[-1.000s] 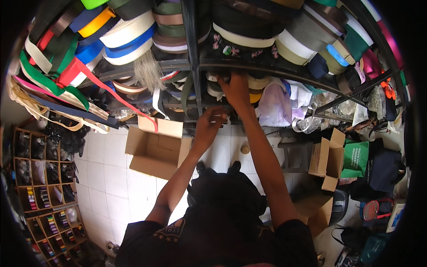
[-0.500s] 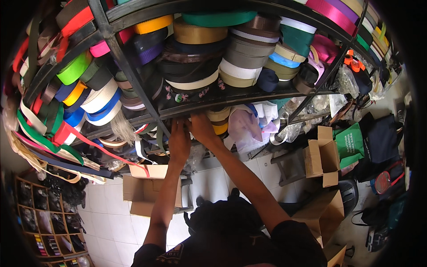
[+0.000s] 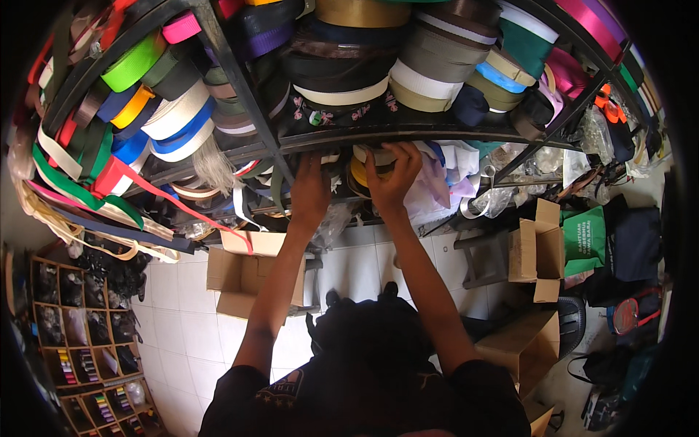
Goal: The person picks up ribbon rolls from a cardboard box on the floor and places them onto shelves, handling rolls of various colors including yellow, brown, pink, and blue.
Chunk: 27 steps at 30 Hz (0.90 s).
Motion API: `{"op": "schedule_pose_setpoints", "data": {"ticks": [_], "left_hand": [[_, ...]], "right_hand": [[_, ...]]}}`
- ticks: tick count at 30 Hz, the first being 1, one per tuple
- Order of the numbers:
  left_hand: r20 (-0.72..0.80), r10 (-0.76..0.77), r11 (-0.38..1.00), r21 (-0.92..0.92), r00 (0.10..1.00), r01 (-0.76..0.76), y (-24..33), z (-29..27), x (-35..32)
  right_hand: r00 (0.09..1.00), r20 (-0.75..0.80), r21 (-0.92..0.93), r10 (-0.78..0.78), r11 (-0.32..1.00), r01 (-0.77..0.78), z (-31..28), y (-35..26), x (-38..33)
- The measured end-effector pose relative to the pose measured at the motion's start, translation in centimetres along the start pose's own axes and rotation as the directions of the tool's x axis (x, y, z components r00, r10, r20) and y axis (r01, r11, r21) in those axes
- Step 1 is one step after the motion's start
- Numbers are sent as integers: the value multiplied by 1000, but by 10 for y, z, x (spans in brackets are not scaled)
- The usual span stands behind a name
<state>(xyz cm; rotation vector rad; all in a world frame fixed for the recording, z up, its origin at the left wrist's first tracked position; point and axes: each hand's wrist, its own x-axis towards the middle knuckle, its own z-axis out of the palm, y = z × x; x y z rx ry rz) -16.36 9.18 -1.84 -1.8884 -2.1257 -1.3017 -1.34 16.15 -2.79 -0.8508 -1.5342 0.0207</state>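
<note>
My left hand (image 3: 311, 195) reaches up to the lower shelf, under the edge of a black metal shelf bar (image 3: 408, 136). Its fingertips are lost in the shadow there, so whether it grips anything is hidden. Just to its right is a short stack of strap rolls, with a yellow roll (image 3: 357, 173) low in it. At the right side of that stack is my right hand (image 3: 395, 178), thumb and bent fingers spread apart, with nothing clearly held between them. A pale lilac plastic bag (image 3: 429, 178) lies close beside this hand.
Rolls of coloured webbing, such as a white roll (image 3: 422, 81), crowd the shelf above. A red strap (image 3: 186, 207) hangs down at left. Below stand an open cardboard box (image 3: 240, 273), a grey stool (image 3: 484, 258) and another box (image 3: 539, 251). A wooden compartment rack (image 3: 87, 306) is at lower left.
My right hand has moved right, away from my left hand, to the side of the roll stack, and its fingers have spread. The whole view has shifted slightly.
</note>
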Motion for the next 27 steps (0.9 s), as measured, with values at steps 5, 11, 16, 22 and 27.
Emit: {"op": "schedule_pose_setpoints", "data": {"ticks": [5,11,16,22,27], "left_hand": [[2,12,1000,26,1000,-12,1,-2,1],[-58,36,999,-4,998,-36,34,-24,-9],[100,-12,995,-99,995,22,37,-23,-23],[83,44,993,-116,996,-34,27,5,-42],[352,-27,982,-165,936,90,24,34,-89]], "right_hand": [[995,-59,49,83,996,-81,9,10,4],[987,52,-97,152,984,-147,13,24,3],[985,50,-66,167,984,-164,10,21,6],[991,111,-92,71,994,-60,-15,17,16],[997,-6,217,-82,973,82,-95,-6,39]]}}
